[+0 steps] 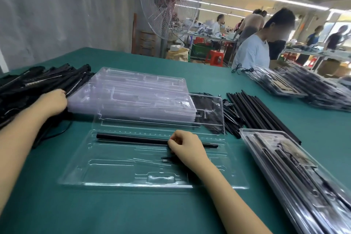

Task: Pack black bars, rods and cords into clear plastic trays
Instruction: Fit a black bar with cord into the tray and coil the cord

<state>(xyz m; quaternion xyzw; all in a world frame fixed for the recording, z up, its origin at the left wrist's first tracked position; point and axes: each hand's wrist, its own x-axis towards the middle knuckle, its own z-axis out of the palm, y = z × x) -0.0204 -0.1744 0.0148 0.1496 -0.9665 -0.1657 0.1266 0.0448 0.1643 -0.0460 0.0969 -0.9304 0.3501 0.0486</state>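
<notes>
Right hand (187,145) on black bar (131,137); left hand (55,101) among black rods (43,80)

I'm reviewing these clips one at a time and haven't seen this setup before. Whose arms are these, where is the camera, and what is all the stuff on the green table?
There is no machine here. A person wears a camera on the head, so the single view looks forward and down at their own two bare arms.

The right hand rests on an open clear tray in front of them, its fingers on a long black bar lying in the tray's upper groove. The left hand reaches into a heap of black parts at the left; whether it grips one is hidden.

On the green table there is also a stack of empty clear trays, a bundle of loose black rods, and filled trays at the right. Other workers stand in the background.
</notes>
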